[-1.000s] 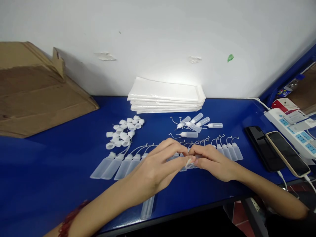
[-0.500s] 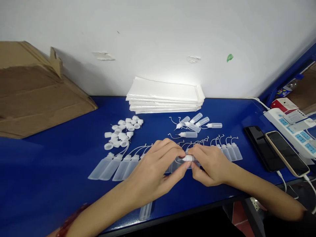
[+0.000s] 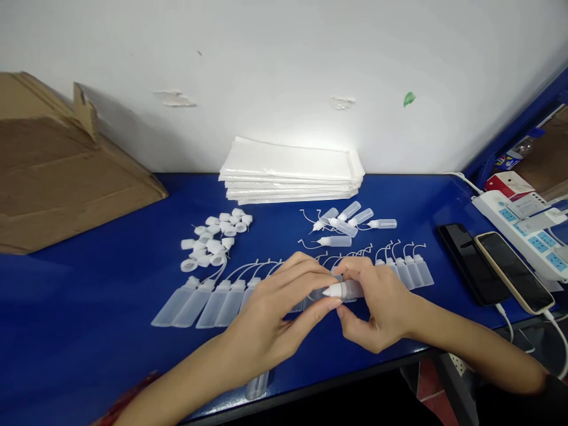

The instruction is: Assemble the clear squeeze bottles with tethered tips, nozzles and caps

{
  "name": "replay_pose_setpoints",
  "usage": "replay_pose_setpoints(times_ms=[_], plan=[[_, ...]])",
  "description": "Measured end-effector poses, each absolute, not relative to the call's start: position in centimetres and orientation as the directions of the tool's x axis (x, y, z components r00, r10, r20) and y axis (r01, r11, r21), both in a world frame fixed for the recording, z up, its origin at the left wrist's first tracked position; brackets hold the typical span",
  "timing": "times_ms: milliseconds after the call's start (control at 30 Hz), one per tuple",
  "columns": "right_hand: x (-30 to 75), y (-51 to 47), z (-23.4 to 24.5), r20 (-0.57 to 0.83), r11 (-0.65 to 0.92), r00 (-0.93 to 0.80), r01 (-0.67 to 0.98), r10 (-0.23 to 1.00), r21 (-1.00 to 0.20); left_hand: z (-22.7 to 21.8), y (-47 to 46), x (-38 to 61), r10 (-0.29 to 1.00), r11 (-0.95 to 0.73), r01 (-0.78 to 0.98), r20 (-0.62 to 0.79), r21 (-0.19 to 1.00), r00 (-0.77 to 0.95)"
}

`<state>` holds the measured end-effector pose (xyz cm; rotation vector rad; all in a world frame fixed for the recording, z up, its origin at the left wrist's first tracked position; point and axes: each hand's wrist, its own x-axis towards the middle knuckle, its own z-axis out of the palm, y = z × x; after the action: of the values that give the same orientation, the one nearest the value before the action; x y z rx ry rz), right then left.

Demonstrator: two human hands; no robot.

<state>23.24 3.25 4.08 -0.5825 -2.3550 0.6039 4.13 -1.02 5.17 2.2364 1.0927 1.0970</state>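
Note:
Between my two hands lies a small translucent needle-tip bottle (image 3: 352, 289) with a white cap (image 3: 335, 290), its tip pointing left. My left hand (image 3: 281, 313) pinches the cap between thumb and fingers. At the bottle's other end is my right hand (image 3: 379, 302), curled around the body, its thumb and forefinger standing apart. Behind both hands runs a row of clear flat bottles (image 3: 228, 305) with bent spouts, partly hidden. Several small capped bottles (image 3: 341, 226) lie farther back, and loose white caps (image 3: 215, 244) are heaped to the left.
A stack of white packets (image 3: 290, 168) rests against the wall. Cardboard (image 3: 66, 171) leans at the left. Two phones (image 3: 470, 266) with cables and a white power strip (image 3: 523, 231) occupy the right side. Near the front edge of the blue table lies another clear bottle (image 3: 257, 386).
My right thumb and forefinger have spread apart, showing more of the bottle's body. The white cap stays in my left hand. The whole view has shifted slightly.

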Motion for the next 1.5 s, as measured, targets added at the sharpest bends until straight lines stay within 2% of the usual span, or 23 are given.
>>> replay_pose_setpoints(times_ms=[133, 200, 267, 367, 433, 533, 600, 667, 767, 900, 1067, 1133, 1200, 1333, 1400, 1433, 1500], plan=[[23.5, 3.6, 5.1, 0.156, 0.528, -0.768, 0.263, 0.621, -0.807, 4.5, -0.8, 3.9, 0.633, -0.742, 0.581, 0.633, 0.334, 0.445], [23.5, 3.7, 5.6, 0.062, 0.407, -0.787, 0.248, 0.614, -0.879, 4.1, -0.7, 3.8, 0.564, -0.759, 0.623, 0.668, 0.188, 0.486], [23.5, 3.7, 6.0, 0.006, 0.334, -0.790, 0.252, 0.613, -0.908, 4.0, -0.7, 3.8, 0.521, -0.761, 0.642, 0.683, 0.100, 0.511], [23.4, 3.7, 6.3, -0.038, 0.270, -0.783, 0.259, 0.621, -0.927, 4.0, -0.7, 3.7, 0.523, -0.769, 0.626, 0.694, 0.134, 0.494], [23.5, 3.7, 6.4, -0.062, 0.227, -0.781, 0.255, 0.621, -0.940, 4.3, -0.7, 3.7, 0.588, -0.760, 0.597, 0.664, 0.258, 0.462], [23.6, 3.7, 6.4, -0.085, 0.182, -0.778, 0.249, 0.622, -0.951, 4.9, -0.7, 3.7, 0.718, -0.689, 0.551, 0.547, 0.471, 0.430], [23.6, 3.8, 6.3, -0.093, 0.154, -0.782, 0.236, 0.617, -0.959, 5.0, -0.8, 3.8, 0.764, -0.645, 0.535, 0.472, 0.545, 0.440], [23.7, 3.8, 6.1, -0.099, 0.117, -0.786, 0.213, 0.611, -0.970, 5.0, -0.9, 3.9, 0.766, -0.642, 0.520, 0.443, 0.563, 0.466], [23.6, 3.7, 6.0, -0.106, 0.067, -0.784, 0.185, 0.612, -0.980, 4.8, -1.0, 4.0, 0.733, -0.680, 0.513, 0.472, 0.525, 0.490], [23.6, 3.4, 6.3, -0.115, 0.119, -0.764, 0.244, 0.635, -0.963, 5.0, -1.2, 4.0, 0.680, -0.732, 0.516, 0.529, 0.445, 0.507], [23.7, 3.1, 6.5, -0.128, 0.232, -0.786, 0.328, 0.605, -0.916, 5.3, -1.2, 3.9, 0.705, -0.709, 0.514, 0.460, 0.482, 0.540], [23.7, 3.1, 6.3, -0.130, 0.237, -0.784, 0.335, 0.607, -0.912, 5.1, -1.2, 4.1, 0.695, -0.719, 0.529, 0.473, 0.451, 0.542], [23.7, 3.2, 6.1, -0.129, 0.230, -0.772, 0.338, 0.622, -0.912, 4.9, -1.3, 4.3, 0.660, -0.746, 0.562, 0.507, 0.358, 0.554], [23.6, 3.4, 5.7, -0.128, 0.279, -0.761, 0.382, 0.636, -0.881, 4.6, -1.5, 4.7, 0.529, -0.776, 0.630, 0.583, 0.038, 0.616], [23.6, 3.5, 5.6, -0.110, 0.312, -0.765, 0.384, 0.635, -0.869, 4.7, -1.5, 4.7, 0.502, -0.764, 0.643, 0.580, -0.050, 0.641], [23.6, 3.5, 5.6, -0.101, 0.313, -0.769, 0.372, 0.631, -0.874, 4.7, -1.5, 4.7, 0.510, -0.763, 0.645, 0.573, -0.043, 0.642], [23.6, 3.5, 5.7, -0.084, 0.291, -0.775, 0.332, 0.626, -0.897, 4.8, -1.3, 4.6, 0.560, -0.766, 0.640, 0.561, 0.069, 0.610]])
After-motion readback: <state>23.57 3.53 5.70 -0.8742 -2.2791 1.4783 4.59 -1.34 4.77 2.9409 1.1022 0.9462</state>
